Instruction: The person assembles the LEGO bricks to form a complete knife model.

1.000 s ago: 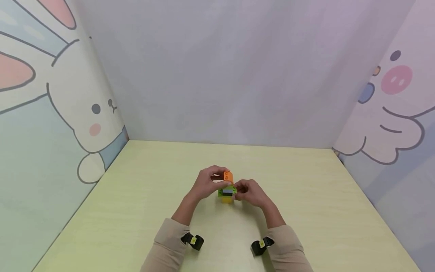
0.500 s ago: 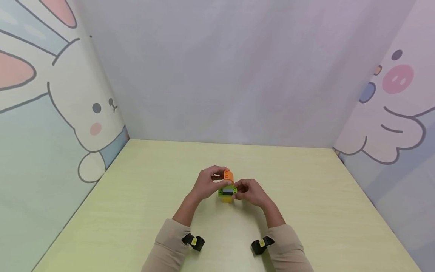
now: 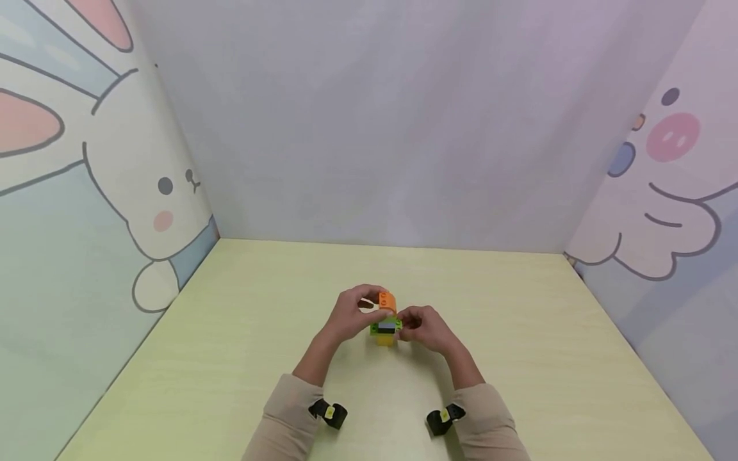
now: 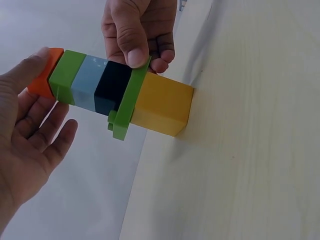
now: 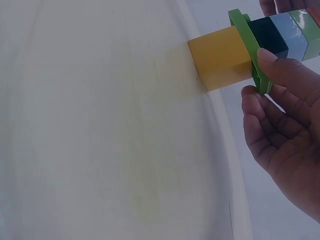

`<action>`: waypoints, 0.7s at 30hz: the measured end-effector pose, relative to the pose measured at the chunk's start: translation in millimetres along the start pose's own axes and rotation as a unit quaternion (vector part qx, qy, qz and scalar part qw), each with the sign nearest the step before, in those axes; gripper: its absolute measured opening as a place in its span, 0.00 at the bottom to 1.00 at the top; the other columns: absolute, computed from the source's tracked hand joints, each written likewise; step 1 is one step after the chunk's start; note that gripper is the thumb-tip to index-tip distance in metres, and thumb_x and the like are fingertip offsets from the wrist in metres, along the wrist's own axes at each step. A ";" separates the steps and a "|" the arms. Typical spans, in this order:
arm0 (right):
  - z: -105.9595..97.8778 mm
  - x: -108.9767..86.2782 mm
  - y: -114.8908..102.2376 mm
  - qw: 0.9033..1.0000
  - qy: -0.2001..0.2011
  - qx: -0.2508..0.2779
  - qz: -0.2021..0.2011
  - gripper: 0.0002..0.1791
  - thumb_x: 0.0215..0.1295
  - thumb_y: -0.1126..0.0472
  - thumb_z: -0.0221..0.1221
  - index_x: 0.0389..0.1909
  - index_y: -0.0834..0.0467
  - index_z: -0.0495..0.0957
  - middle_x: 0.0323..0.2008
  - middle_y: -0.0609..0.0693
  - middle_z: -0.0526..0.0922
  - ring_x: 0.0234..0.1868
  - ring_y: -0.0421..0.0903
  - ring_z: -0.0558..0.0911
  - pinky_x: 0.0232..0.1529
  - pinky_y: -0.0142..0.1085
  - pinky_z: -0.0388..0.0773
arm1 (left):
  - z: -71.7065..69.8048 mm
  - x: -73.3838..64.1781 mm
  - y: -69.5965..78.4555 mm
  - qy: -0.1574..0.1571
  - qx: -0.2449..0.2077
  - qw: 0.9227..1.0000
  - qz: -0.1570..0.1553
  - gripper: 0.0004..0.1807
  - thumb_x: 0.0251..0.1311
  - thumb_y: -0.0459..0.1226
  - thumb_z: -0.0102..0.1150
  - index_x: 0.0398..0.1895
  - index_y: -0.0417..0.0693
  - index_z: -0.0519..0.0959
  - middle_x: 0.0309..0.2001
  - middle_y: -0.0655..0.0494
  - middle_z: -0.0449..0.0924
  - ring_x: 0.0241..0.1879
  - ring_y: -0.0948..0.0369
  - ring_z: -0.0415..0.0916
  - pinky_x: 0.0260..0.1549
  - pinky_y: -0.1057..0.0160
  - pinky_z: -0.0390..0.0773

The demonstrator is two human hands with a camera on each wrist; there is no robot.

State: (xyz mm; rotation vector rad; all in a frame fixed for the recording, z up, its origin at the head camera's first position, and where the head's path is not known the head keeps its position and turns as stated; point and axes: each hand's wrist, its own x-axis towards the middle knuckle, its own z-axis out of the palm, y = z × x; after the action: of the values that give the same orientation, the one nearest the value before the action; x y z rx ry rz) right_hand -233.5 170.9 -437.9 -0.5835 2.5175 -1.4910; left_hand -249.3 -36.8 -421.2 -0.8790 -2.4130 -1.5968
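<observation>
A tower of toy building bricks stands on the table between my hands. In the left wrist view its base is a tall yellow brick [image 4: 162, 106], topped by a flat green plate [image 4: 130, 102] that sticks out at both sides. Above the plate come a black brick [image 4: 111, 87], a light blue brick [image 4: 89, 82] and a green brick [image 4: 66, 76]. The topmost piece is an orange brick [image 3: 387, 302] with a rounded side, and my left hand [image 3: 348, 315] holds it between thumb and fingers. Lower down, my right hand [image 3: 425, 328] pinches the right end of the green plate.
The pale wooden table [image 3: 277, 282] reaches back to a light curtain [image 3: 369, 128]. Printed side panels stand at left, with a rabbit [image 3: 132, 166], and at right, with a pig [image 3: 671, 137]. Black wrist cameras [image 3: 333, 413] sit on the beige sleeves [image 3: 288, 410].
</observation>
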 end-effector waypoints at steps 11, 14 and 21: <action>0.9 1.0 6.0 1.000 0.003 -0.006 0.004 0.13 0.54 0.69 0.65 0.41 0.68 0.79 0.29 0.49 0.78 0.30 0.46 0.74 0.29 0.34 0.72 | 0.5 2.9 4.7 -0.018 0.018 1.000 0.010 0.18 0.52 0.37 0.68 0.46 0.42 0.78 0.40 0.55 0.77 0.39 0.59 0.77 0.42 0.50 0.76; 0.7 0.5 4.8 1.000 0.004 -0.005 0.001 0.13 0.54 0.69 0.65 0.41 0.68 0.79 0.29 0.50 0.78 0.30 0.45 0.74 0.29 0.34 0.72 | 1.8 2.7 5.0 -0.014 0.021 1.000 0.011 0.18 0.52 0.38 0.68 0.46 0.42 0.78 0.40 0.54 0.78 0.39 0.58 0.77 0.41 0.49 0.76; -3.8 -7.0 -20.2 1.000 -0.002 -0.010 -0.007 0.12 0.54 0.72 0.63 0.40 0.71 0.78 0.30 0.54 0.79 0.30 0.48 0.75 0.30 0.33 0.72 | 0.5 3.1 3.1 -0.025 0.034 0.999 0.006 0.19 0.52 0.38 0.67 0.47 0.42 0.78 0.40 0.55 0.78 0.39 0.58 0.77 0.39 0.58 0.78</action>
State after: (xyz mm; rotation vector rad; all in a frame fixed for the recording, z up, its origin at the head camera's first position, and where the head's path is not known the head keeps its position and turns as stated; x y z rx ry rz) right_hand -223.3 168.2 -418.9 -0.6089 2.5333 -1.4704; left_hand -250.1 -34.3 -417.7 -0.9310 -2.4748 -1.4963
